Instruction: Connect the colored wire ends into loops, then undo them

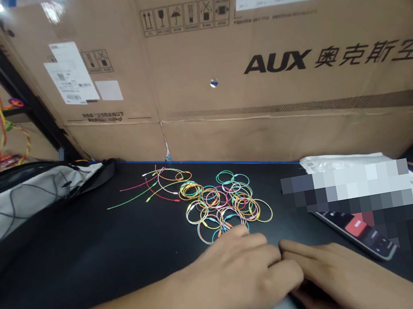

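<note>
A heap of thin coloured loops (225,204) lies on the black tabletop (100,251), with several straight coloured strands (144,188) spread to its left. My left hand (238,275) rests knuckles up just in front of the heap, fingers curled down and pressed together. My right hand (329,273) lies beside it, its fingertips touching the left hand's. What the fingers hold, if anything, is hidden under them.
Large cardboard boxes (216,68) wall off the back. A grey-and-black bag (19,199) with a cable lies at the left. A phone (358,232) and a plastic packet (350,162) lie at the right. Twisted cords hang on a black rack (16,86).
</note>
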A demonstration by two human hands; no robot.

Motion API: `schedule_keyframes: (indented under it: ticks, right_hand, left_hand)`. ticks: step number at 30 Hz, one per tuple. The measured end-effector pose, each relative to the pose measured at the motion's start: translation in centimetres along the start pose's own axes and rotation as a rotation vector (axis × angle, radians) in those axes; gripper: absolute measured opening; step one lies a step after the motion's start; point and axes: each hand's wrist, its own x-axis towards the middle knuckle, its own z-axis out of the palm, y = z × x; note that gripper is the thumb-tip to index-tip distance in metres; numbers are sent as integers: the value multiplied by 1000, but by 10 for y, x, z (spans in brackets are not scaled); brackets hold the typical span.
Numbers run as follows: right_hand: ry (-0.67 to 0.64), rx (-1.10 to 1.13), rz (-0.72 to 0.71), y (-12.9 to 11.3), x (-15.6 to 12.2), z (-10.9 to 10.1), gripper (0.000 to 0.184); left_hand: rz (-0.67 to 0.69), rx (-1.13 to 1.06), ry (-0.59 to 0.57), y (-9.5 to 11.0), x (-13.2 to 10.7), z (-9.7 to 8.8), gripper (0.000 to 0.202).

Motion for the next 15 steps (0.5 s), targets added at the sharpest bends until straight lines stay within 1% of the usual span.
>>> schedule_keyframes:
  ticks: [2, 5, 7, 9, 11, 13, 15]
  right_hand:
    - [-31, 60, 1, 2, 1, -2, 18]
    - [-52, 195, 24, 4, 3, -6, 13]
    - [-43, 302, 42, 3, 3, -8, 16]
    - [-16, 427, 66, 1, 3, -9, 18]
    - [25, 590, 134, -1, 1, -7, 20]
    - [47, 769, 259, -3, 1, -3, 23]
    - [43, 918, 389, -4, 2, 1, 24]
  left_hand:
    - [-28, -30, 9, -1, -1, -1, 8]
    - [-52, -146, 48, -6, -2, -6, 13]
    - [-44, -190, 94, -9, -2, -10, 16]
    - [-26, -192, 159, -10, -1, -13, 13]
    - [10, -178, 236, -11, 1, -13, 10]
    - [53, -168, 297, -11, 1, -12, 21]
    - [84, -155, 326, -11, 1, -11, 30]
